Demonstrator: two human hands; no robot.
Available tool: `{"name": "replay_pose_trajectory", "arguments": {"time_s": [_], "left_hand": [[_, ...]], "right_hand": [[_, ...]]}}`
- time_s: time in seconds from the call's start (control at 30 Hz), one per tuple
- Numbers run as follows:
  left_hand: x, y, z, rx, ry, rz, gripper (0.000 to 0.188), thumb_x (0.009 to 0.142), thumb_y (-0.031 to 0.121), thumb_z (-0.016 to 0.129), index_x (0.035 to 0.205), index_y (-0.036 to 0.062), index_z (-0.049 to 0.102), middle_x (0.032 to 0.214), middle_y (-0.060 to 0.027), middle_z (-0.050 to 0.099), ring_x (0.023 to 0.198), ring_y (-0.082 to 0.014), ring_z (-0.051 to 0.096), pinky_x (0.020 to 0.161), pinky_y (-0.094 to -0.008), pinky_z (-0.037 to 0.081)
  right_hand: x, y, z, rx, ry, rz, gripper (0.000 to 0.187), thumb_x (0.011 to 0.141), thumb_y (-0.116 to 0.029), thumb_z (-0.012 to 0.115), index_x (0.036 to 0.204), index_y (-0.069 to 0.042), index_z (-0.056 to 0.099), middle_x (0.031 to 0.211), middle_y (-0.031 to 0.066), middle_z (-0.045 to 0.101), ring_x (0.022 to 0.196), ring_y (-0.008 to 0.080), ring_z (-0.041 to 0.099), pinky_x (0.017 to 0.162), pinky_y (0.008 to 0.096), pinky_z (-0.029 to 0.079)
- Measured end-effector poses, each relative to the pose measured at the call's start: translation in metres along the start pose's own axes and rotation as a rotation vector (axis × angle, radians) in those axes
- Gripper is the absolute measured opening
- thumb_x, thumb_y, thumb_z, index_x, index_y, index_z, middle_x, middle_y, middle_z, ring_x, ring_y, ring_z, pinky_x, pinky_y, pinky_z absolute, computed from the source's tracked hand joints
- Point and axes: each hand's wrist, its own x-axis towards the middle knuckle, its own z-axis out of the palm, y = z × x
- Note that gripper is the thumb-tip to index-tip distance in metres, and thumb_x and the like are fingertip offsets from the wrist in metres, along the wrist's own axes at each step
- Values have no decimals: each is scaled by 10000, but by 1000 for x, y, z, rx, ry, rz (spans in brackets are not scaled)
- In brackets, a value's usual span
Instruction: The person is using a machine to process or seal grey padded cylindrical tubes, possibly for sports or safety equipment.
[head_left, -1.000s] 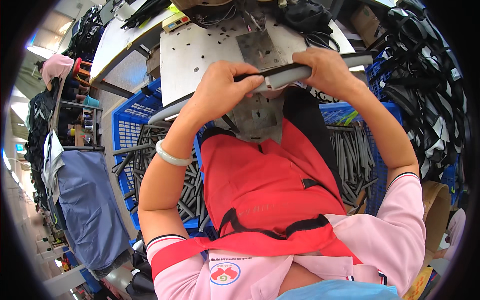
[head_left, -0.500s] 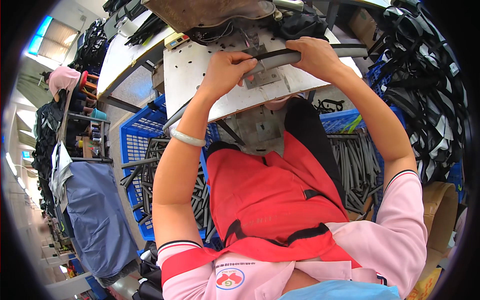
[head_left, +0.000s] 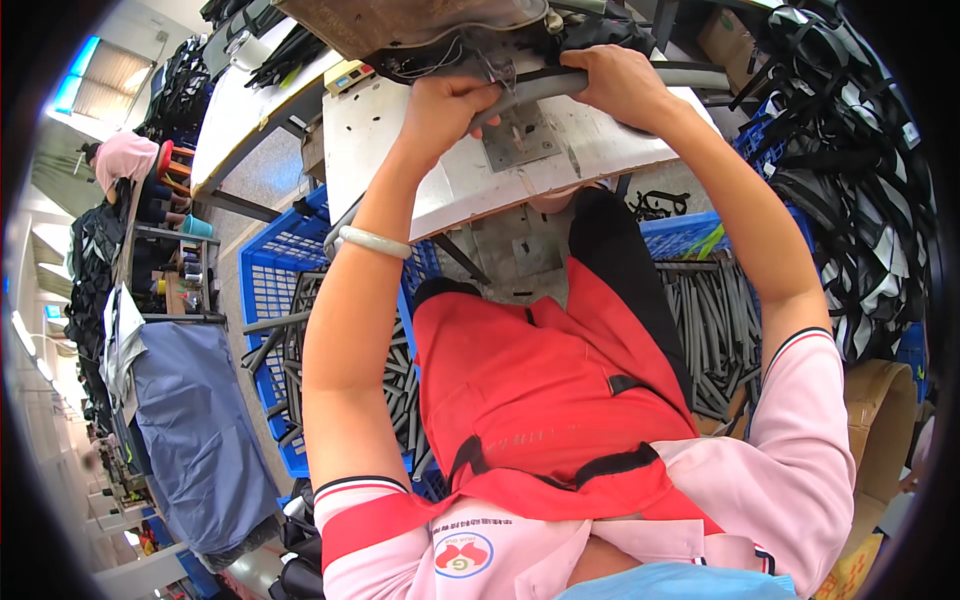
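Note:
A long grey strip with a black edge [head_left: 545, 86] stretches between my hands over the white sewing table. My left hand [head_left: 447, 115] pinches it between thumb and fingers, left of the sewing machine's needle area [head_left: 503, 72]. My right hand [head_left: 622, 88] grips the same strip farther right, and its end runs on past that hand. The strip lies just at the needle area, above a metal plate [head_left: 518, 145] in the table top. Whether the needle is in the strip I cannot tell.
A blue crate [head_left: 262, 330] of grey strips stands at my left, and grey strips [head_left: 715, 340] fill another at my right. Black and white pieces [head_left: 850, 200] are heaped at far right. The machine body [head_left: 410, 28] overhangs the table. Another person [head_left: 128, 160] sits at far left.
Both hands have moved away from me with the strip, farther toward the machine. More of the metal plate shows in front of them.

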Motion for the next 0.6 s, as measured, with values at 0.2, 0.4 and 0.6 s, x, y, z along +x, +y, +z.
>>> {"name": "replay_pose_trajectory", "arguments": {"time_s": [0.2, 0.4, 0.6], "left_hand": [[-46, -6, -4, 508, 38, 282, 234, 843, 217, 633, 952, 21, 700, 782, -176, 666, 655, -288, 636, 655, -337, 507], [-59, 13, 48, 144, -149, 74, 184, 880, 130, 628, 926, -41, 678, 748, -60, 670, 669, -102, 592, 647, -251, 488], [-71, -33, 43, -17, -122, -24, 195, 905, 141, 620, 953, -41, 671, 781, -40, 664, 745, -85, 588, 697, -230, 480]], "right_hand": [[-75, -65, -5, 71, -29, -259, 204, 728, -207, 678, 893, -88, 686, 1100, 123, 634, 1053, 302, 587, 845, 389, 511], [-111, -168, 55, -39, 177, -745, 129, 725, -173, 592, 810, -82, 626, 1034, 105, 588, 1073, 278, 550, 874, 404, 486], [-106, -166, 75, 107, -191, -529, 181, 781, -191, 559, 851, -62, 665, 1000, 130, 605, 1056, 270, 542, 911, 379, 402]]}}
